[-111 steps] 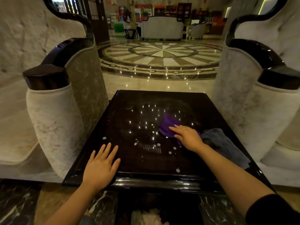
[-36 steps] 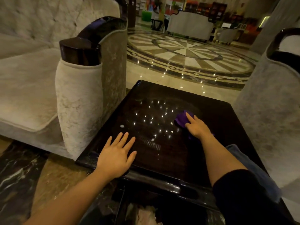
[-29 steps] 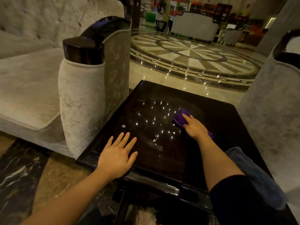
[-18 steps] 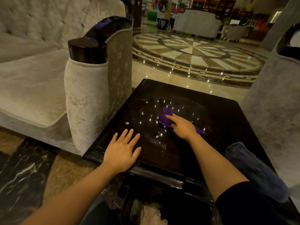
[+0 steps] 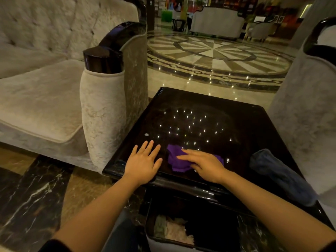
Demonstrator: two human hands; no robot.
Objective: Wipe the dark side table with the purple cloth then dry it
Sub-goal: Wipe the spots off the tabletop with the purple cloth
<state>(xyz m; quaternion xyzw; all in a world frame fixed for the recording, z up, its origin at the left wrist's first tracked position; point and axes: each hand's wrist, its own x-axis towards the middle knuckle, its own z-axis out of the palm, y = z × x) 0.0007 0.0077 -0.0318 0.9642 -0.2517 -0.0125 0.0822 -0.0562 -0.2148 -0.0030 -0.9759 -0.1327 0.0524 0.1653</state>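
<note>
1. Wiping stage in hand, by the look of it: purple cloth spread on the dark counter near its front edge, left of centre, with a grey-blue cloth lying untouched on the right front corner, presumably for drying.
2. Right hand pressed flat on the purple cloth, fingers extended and pointing left, not clenched around it; a palm-down press, no pinch.
3. Left hand flat and bare on the counter just beside the cloth, fingers spread, holding nothing, seemingly bracing.
4. One pale droplet visible up-left of the left hand, close to the sofa arm; probably the next spot to catch.
5. To wipe well: keep the palm flat over the cloth so pressure spreads evenly, sweep in overlapping passes, carry strokes right to the raised rim.
6. Lift the bracing hand aside before passing under it, or a strip stays unwiped.
7. Bright specks on the glossy top likely ceiling-light reflections, hard to tell from wet spots; check from a low angle.
8. Keep the wet cloth clear of the grey-blue one so the latter stays dry.
</note>
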